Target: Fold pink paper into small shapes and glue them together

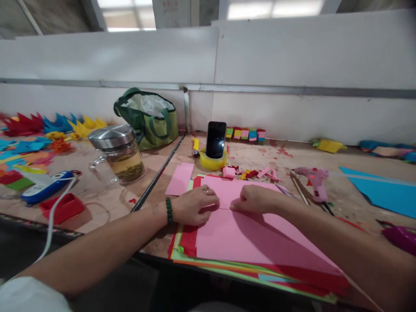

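Pink rectangular paper sheet (224,242) atop multicoloured paper stack (177,247). Left hand (195,205) and right hand (255,200) on sheet, fingers curled; can't tell if clamped. Black rectangular smartphone (216,139) beyond sheet.

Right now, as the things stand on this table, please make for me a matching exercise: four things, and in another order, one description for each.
1. Left hand
2. Phone
3. Glass mug
4. Glue gun

A. Upright at the yellow tape roll
B. Pink, to the right of the phone
C. On the pink paper, wearing a ring
D. Covered by a metal lid

Pairs: 1-C, 2-A, 3-D, 4-B
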`<action>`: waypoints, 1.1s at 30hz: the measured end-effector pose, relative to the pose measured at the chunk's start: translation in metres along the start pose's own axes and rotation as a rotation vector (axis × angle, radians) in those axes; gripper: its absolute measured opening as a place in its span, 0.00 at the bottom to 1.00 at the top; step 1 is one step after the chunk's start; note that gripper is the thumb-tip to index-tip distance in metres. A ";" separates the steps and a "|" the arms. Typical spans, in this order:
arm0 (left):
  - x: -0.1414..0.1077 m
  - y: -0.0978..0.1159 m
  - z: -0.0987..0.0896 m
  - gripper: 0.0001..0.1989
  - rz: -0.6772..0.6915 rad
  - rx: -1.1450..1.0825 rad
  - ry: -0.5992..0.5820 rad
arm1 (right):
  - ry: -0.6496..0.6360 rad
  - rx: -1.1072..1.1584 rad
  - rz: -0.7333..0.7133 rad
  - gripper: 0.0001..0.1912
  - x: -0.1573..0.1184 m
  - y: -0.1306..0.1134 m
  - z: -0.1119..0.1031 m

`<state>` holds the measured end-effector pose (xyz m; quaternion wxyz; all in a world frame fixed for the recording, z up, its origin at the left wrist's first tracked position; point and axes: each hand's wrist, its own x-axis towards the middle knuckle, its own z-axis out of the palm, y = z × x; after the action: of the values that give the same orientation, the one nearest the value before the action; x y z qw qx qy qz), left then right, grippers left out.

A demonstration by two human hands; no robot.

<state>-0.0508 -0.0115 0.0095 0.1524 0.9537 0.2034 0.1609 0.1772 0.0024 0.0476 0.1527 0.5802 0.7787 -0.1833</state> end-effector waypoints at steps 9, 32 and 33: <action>-0.002 -0.005 0.006 0.16 0.011 -0.043 0.051 | -0.014 0.105 -0.024 0.27 -0.020 0.053 0.010; -0.001 0.005 0.005 0.15 -0.011 0.023 0.035 | 0.082 0.143 -0.042 0.16 0.009 0.034 -0.010; -0.001 0.006 0.005 0.15 -0.010 0.032 0.034 | 0.094 0.152 -0.049 0.16 0.010 0.025 -0.011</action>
<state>-0.0478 -0.0181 0.0068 0.1346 0.9520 0.2132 0.1733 0.1979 0.0224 0.0498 0.0669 0.5788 0.7828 -0.2183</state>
